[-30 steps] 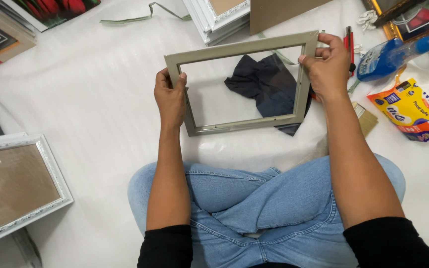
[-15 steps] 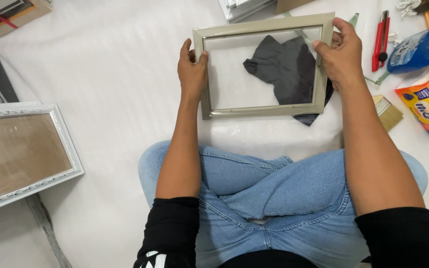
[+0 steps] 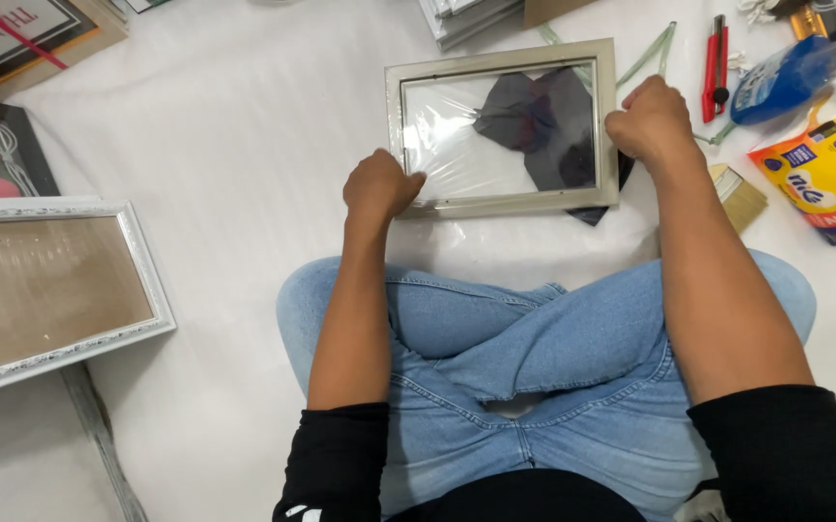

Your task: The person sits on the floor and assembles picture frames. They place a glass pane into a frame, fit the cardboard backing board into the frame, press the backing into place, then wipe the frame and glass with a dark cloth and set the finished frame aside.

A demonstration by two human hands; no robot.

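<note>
Both fists closed on grey frame (image 3: 503, 128): left hand (image 3: 379, 187) near corner, right hand (image 3: 650, 121) far edge. We judge setting-down step; next, probably, release onto white sheet (image 3: 224, 193).

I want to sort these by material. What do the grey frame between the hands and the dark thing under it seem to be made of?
The grey frame looks like painted wood or moulded plastic, matte; the pictures leave that open. Its pane seems glass or clear plastic, since it shows glare. The dark thing looks like soft cloth: it lies folded and creased.
</note>
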